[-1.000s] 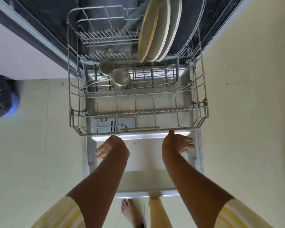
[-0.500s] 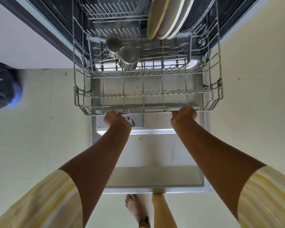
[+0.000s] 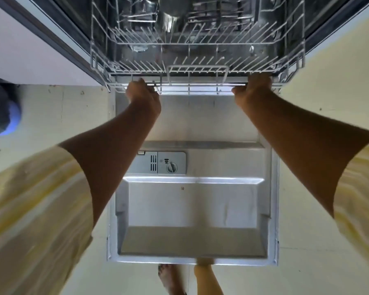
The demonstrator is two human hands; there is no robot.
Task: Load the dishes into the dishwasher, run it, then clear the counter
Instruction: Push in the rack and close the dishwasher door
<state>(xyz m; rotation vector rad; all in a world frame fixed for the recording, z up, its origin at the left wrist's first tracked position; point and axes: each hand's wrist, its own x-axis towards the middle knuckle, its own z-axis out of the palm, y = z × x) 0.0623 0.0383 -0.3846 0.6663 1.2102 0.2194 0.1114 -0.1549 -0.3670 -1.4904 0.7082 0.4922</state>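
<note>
The white wire lower rack (image 3: 197, 58) sits almost fully inside the dishwasher, only its front edge out over the open door (image 3: 192, 209). My left hand (image 3: 142, 93) is curled on the rack's front rail at the left. My right hand (image 3: 252, 88) is curled on the same rail at the right. A steel cup (image 3: 168, 15) shows blurred in the rack near the top edge. The plates are out of view. The detergent dispenser (image 3: 161, 162) lies exposed on the door's inner face.
A white cabinet front (image 3: 30, 50) stands left of the dishwasher. A dark bag with a blue patch (image 3: 0, 111) rests on the pale floor (image 3: 328, 262) at the left. My bare feet (image 3: 173, 279) stand just behind the door's lower edge.
Both hands went from hovering in front of the rack to gripping its front rail, and the rack has slid back into the dishwasher, uncovering the door.
</note>
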